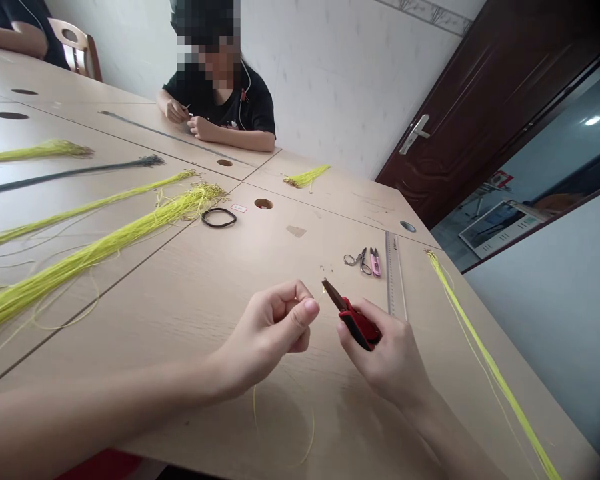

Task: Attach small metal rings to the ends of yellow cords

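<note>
My left hand (pixel 280 323) pinches a thin yellow cord (pixel 312 427) between thumb and forefinger. Below the hand, the cord hangs in a loose loop over the table. In my right hand (pixel 393 353) is a pair of red-and-black pliers (pixel 357 323), its jaws pointing up and left. A tiny gold-coloured piece shows at the jaw tips, near the short cord end above my left thumb. Whether the jaws grip that piece is too small to tell. Several tiny bits (pixel 326 268) lie on the table just beyond the tips.
Small scissors (pixel 364 261), pink thread snips (pixel 375 262) and a clear ruler (pixel 395 273) lie beyond my right hand. Yellow cord bundles (pixel 105 250) spread at left, another (pixel 485 353) at right. A black band (pixel 219 218) lies mid-table. Across sits a person (pixel 220 100).
</note>
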`<action>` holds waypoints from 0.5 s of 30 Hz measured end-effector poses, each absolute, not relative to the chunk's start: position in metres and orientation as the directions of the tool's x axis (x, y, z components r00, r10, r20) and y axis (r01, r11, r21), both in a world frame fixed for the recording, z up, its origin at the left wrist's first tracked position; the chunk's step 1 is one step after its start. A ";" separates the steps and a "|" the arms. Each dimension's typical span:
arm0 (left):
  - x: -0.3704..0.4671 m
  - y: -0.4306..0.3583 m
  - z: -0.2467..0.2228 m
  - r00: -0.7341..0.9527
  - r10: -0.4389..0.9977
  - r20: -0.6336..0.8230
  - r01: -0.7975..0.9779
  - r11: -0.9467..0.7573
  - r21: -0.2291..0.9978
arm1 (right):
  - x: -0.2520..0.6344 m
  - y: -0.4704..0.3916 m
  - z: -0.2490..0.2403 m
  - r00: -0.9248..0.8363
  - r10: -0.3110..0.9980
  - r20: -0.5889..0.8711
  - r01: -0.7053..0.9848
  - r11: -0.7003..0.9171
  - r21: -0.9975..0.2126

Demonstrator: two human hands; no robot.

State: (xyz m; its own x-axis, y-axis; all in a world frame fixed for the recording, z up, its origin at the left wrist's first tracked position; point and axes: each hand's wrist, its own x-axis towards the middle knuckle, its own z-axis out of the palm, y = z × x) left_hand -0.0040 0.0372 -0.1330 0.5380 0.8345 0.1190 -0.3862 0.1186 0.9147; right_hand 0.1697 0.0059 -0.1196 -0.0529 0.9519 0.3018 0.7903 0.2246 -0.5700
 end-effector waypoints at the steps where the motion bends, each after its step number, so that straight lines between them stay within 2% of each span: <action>1: -0.003 0.038 -0.134 0.552 0.828 0.098 -0.391 0.154 0.907 | 0.169 0.006 -0.120 -0.049 0.954 0.296 0.794 0.217 -0.568; 8: 0.001 0.042 -0.138 0.648 0.762 0.000 -0.372 0.316 0.872 | 0.168 0.006 -0.123 0.038 0.969 0.245 0.805 0.116 -0.582; 15: 0.003 0.043 -0.139 0.676 0.734 -0.066 -0.374 0.419 0.828 | 0.168 0.008 -0.127 0.034 0.989 0.142 0.709 0.077 -0.701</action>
State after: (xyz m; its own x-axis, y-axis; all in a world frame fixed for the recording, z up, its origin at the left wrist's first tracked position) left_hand 0.0031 0.0433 -0.1387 0.6759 0.7341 -0.0661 -0.3739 0.4188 0.8275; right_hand 0.1678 0.0084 -0.1273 0.0336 0.9892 0.1424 0.7091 0.0769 -0.7009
